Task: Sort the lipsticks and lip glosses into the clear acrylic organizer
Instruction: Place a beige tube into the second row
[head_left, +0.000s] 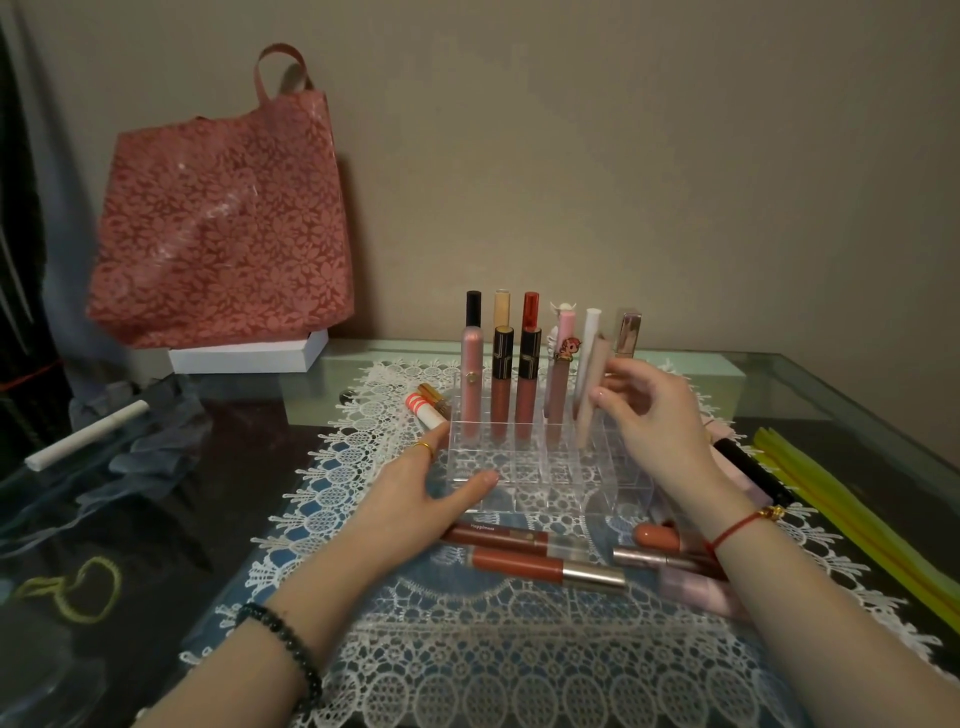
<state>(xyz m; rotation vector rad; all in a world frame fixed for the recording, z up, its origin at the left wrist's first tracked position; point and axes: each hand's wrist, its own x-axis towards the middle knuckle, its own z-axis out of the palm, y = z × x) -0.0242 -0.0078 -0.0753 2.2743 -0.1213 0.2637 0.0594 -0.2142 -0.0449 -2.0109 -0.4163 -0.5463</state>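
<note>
The clear acrylic organizer (524, 470) stands mid-table on a lace mat (467, 649). Its back rows hold several upright glosses, among them a pink one (471, 374), two brown ones with black caps (502, 384) and a white tube (588, 348). My left hand (415, 493) grips the organizer's front-left corner, thumb on the front rim. My right hand (654, 426) pinches a tilted beige tube (592, 395) whose foot sits in a compartment. Loose tubes lie in front: a brown-red one (498, 538), a terracotta one (545, 566) and a peach one (657, 538).
A striped white lipstick (423, 410) lies left of the organizer, a black tube (753, 473) to its right. A pink patterned bag (223, 223) leans on the wall over a white box (249, 356). Yellow strips (857, 514) lie at the right, grey fabric (150, 441) and a white stick (88, 434) at the left.
</note>
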